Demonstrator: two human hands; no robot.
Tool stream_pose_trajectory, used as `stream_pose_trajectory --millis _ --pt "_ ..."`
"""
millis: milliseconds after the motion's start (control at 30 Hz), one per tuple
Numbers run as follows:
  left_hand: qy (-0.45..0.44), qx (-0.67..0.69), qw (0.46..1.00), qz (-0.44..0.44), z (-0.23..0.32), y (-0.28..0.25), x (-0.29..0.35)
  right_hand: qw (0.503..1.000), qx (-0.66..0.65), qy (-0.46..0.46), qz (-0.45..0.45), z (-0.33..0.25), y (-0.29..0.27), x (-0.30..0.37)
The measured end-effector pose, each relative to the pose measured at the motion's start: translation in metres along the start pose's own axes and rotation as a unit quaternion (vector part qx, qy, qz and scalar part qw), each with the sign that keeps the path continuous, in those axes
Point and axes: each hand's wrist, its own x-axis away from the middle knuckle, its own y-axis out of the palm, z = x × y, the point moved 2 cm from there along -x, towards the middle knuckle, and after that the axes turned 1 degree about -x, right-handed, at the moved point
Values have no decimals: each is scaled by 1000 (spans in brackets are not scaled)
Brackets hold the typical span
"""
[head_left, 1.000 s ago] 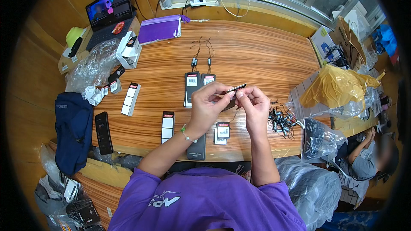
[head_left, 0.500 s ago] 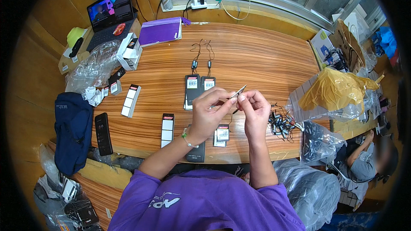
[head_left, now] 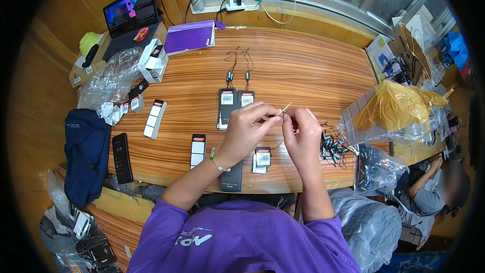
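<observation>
Both hands have drawn closer: left hand (head_left: 246, 127) and right hand (head_left: 302, 134) now pinch a thin tag strip (head_left: 284, 109) together above the table (head_left: 303, 65). Strip looks lighter and shorter than before, so likely turned or folded. Black tags (head_left: 262, 156) lie below.

We look down on a small packing workroom. Our hands (head_left: 275, 131) meet above a wooden table (head_left: 303, 71) strewn with black tagged packets (head_left: 228, 105); a heap of small black cords (head_left: 331, 145) lies just right of them, plastic bags (head_left: 108, 78) far left, a laptop (head_left: 129, 17) and window beyond.
</observation>
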Motion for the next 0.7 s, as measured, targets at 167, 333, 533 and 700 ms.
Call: stream_pose_trajectory --millis 167,333,533,700 --pt "3 -4 1000 24 0 2 0 1000 2 19 -10 0 0 -2" --pt "-1 5 1000 25 1 2 -1 958 -217 185 -25 13 6 6" --pt "85 -52 995 5 4 -1 4 796 -526 295 -55 31 12 13" --pt "190 -84 978 11 14 -5 7 745 -602 281 -66 27 8 18"
